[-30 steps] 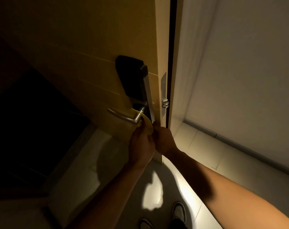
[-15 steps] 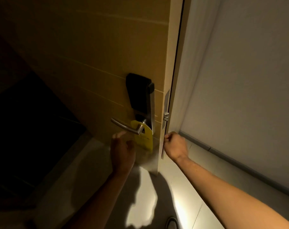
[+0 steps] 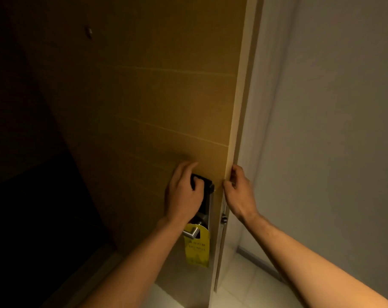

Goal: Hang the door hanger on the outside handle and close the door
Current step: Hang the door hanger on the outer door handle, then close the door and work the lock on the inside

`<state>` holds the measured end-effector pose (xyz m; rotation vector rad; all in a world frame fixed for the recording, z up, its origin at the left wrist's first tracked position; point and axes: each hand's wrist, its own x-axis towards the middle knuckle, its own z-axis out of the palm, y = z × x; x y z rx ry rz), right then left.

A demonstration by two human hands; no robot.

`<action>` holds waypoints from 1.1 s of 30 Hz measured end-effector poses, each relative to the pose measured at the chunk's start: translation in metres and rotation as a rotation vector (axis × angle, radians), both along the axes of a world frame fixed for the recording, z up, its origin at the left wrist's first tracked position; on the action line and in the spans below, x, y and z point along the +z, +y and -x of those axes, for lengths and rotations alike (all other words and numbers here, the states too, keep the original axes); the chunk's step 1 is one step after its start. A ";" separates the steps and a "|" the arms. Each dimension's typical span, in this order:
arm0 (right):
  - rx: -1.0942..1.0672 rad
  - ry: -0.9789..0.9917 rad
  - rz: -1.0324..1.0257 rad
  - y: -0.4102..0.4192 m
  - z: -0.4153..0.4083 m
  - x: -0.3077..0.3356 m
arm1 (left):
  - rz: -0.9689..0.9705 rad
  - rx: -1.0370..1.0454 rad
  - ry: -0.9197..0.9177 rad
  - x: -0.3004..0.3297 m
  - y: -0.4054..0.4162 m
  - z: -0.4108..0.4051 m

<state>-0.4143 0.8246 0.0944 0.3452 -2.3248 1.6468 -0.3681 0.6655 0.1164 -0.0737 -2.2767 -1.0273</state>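
A yellow door hanger [image 3: 197, 247] hangs from the silver lever handle [image 3: 191, 233] on the wooden door [image 3: 157, 107]. Nothing holds it. My left hand [image 3: 184, 194] rests with spread fingers on the black lock plate [image 3: 205, 187] above the handle, covering much of it. My right hand [image 3: 238, 194] curls its fingers around the door's free edge [image 3: 233, 134] at lock height. The door stands ajar, its edge turned towards me.
A pale wall [image 3: 321, 130] runs close along the right of the door edge, with a skirting strip [image 3: 257, 261] at its foot. Light floor tiles [image 3: 239, 283] lie below. The area to the left of the door is dark.
My left hand has let go of the hanger and risen to the lock plate. My right hand has slid up the door edge. The view has tilted upward.
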 end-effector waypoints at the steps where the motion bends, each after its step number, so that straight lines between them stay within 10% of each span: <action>1: -0.009 -0.012 0.002 -0.001 -0.002 0.000 | 0.022 -0.004 0.019 0.004 0.003 -0.002; 33: 0.969 0.142 -0.123 -0.139 -0.145 0.010 | -0.001 0.644 0.132 0.027 -0.094 -0.241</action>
